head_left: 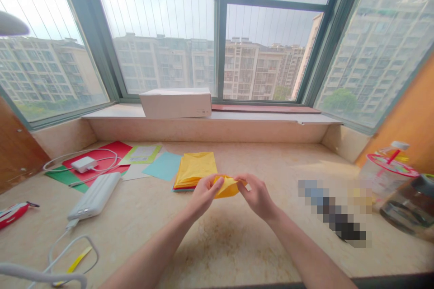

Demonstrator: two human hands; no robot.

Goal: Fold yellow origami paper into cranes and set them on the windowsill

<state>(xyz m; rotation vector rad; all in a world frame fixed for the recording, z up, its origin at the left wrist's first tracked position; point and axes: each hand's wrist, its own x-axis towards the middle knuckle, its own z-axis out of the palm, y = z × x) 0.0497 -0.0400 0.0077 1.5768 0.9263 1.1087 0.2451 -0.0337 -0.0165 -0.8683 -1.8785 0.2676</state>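
Between my two hands, just above the stone counter, is a piece of yellow paper, bent or partly folded. My left hand pinches its left side, the thumb lying on top. At the right end, my right hand grips the paper between thumb and fingers. Right behind my left hand lies a stack of folded yellow paper, with red and blue edges showing underneath. A light blue sheet rests beside that stack on the left.
Red paper, a white charger with cable and a white power strip lie left. A red-handled tool is at the far left. A lidded plastic cup and dark container stand right, near a blurred-out object. A white box sits on the sill.
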